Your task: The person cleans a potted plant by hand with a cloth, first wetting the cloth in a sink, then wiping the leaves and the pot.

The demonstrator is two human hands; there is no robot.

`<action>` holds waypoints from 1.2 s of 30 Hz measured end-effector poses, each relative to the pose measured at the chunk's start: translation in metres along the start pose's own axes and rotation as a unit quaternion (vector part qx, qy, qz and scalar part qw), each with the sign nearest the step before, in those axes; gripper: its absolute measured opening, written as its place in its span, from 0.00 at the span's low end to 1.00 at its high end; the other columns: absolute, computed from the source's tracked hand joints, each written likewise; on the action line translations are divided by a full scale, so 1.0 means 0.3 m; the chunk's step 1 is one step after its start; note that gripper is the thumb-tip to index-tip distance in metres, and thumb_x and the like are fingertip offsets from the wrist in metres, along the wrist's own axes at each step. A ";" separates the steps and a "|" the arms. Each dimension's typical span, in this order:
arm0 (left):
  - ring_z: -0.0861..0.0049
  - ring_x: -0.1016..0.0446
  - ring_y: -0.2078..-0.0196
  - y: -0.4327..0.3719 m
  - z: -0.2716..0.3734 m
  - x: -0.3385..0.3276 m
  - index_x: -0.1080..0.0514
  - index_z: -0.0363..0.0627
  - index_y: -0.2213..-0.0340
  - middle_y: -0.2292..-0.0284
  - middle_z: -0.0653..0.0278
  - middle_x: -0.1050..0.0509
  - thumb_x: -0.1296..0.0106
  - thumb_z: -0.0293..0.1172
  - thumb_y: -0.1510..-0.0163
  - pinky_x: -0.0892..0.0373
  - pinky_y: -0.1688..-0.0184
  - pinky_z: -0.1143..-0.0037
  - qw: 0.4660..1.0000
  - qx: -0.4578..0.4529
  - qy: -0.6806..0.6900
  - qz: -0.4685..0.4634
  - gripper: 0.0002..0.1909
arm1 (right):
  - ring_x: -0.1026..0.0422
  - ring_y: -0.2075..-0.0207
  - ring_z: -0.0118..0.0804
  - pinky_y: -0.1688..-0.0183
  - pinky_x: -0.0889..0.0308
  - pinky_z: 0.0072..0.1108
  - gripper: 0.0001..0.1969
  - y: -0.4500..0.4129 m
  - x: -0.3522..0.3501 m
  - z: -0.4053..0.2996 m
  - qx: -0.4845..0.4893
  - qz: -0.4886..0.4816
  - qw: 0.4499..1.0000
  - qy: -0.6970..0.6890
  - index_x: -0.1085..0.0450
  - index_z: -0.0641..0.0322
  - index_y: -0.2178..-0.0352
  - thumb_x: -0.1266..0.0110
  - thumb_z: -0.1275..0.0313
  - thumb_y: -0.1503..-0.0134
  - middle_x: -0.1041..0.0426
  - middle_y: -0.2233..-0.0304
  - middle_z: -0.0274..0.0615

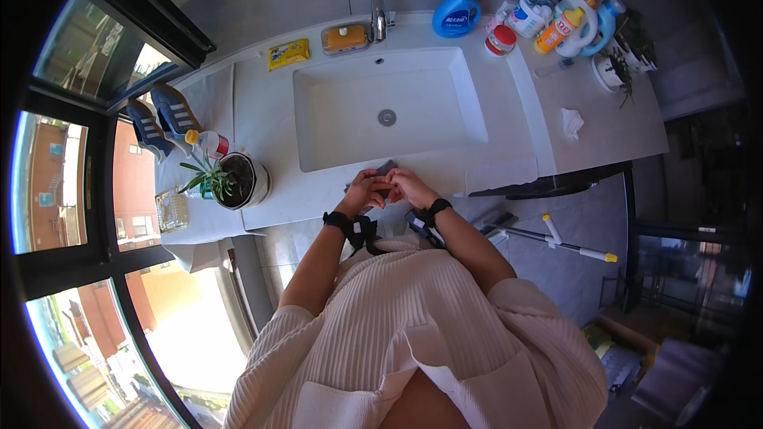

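Note:
My left hand [360, 190] and my right hand [411, 186] meet at the front rim of the white sink [340, 116]. Their bent fingertips come together around a dark grey item [387, 167], perhaps cloth. Much of it is hidden by the fingers, and its exact kind cannot be made out. Black straps with small devices circle both wrists. Inside the sink basin only the round drain [387, 118] shows. Behind the basin stands a chrome faucet [378, 16], with a soap dish [345, 39] and a yellow packet [288, 55] to its left.
A blue pump bottle [456, 15], a red-lidded jar [501, 40] and several cleaning bottles [559, 30] stand back right. Crumpled tissue [572, 123] lies on the right counter. At left are a potted plant [243, 182], a bottle [211, 144] and sneakers [173, 113]. A mop-like tool [536, 235] is below right.

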State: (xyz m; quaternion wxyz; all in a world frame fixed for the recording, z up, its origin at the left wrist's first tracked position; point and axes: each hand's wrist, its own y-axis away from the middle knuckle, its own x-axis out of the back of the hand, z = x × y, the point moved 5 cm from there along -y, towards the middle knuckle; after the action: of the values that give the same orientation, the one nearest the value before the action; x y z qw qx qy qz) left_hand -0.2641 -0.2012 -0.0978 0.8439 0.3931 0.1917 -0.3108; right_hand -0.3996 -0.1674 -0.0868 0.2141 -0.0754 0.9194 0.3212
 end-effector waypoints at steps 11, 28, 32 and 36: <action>0.63 0.27 0.83 0.006 0.030 -0.023 0.51 0.40 0.52 0.71 0.47 0.27 0.63 0.28 0.46 0.29 0.83 0.71 0.967 -0.065 -0.149 0.194 0.20 | 0.29 0.63 0.35 0.62 0.33 0.23 0.12 -0.008 -0.090 -0.181 0.215 0.112 0.892 0.382 0.34 0.61 0.64 0.48 0.75 0.54 0.29 0.69 0.40; 0.55 0.39 0.52 0.136 0.147 -0.161 0.39 0.37 0.62 0.54 0.50 0.38 0.49 0.23 0.64 0.41 0.52 0.64 0.545 -0.321 -0.751 0.189 0.23 | 0.30 0.76 0.36 0.73 0.36 0.24 0.08 0.021 -0.100 -0.174 0.038 -0.073 0.873 0.481 0.34 0.69 0.71 0.50 0.78 0.57 0.29 0.75 0.42; 0.53 0.40 0.48 0.230 0.305 -0.271 0.41 0.35 0.58 0.53 0.47 0.39 0.54 0.19 0.61 0.44 0.47 0.60 0.529 -0.452 -0.680 0.233 0.23 | 0.34 0.80 0.26 0.76 0.38 0.18 0.05 0.060 -0.111 -0.284 -0.038 -0.141 0.975 0.166 0.34 0.68 0.73 0.51 0.77 0.53 0.31 0.78 0.37; 0.52 0.44 0.44 0.270 0.369 -0.297 0.46 0.32 0.51 0.48 0.44 0.43 0.56 0.18 0.61 0.47 0.44 0.57 0.482 -0.486 -0.677 0.271 0.31 | 0.41 0.84 0.22 0.80 0.45 0.15 0.03 0.104 -0.154 -0.424 -0.035 -0.176 0.981 0.078 0.37 0.66 0.76 0.53 0.76 0.52 0.38 0.82 0.34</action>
State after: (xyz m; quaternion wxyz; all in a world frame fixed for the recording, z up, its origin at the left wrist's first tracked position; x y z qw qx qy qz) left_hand -0.2659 -0.2142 0.0651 0.8113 -0.3791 -0.4350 -0.0943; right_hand -0.4109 -0.2221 0.0403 0.1916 -0.2681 0.8939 0.3038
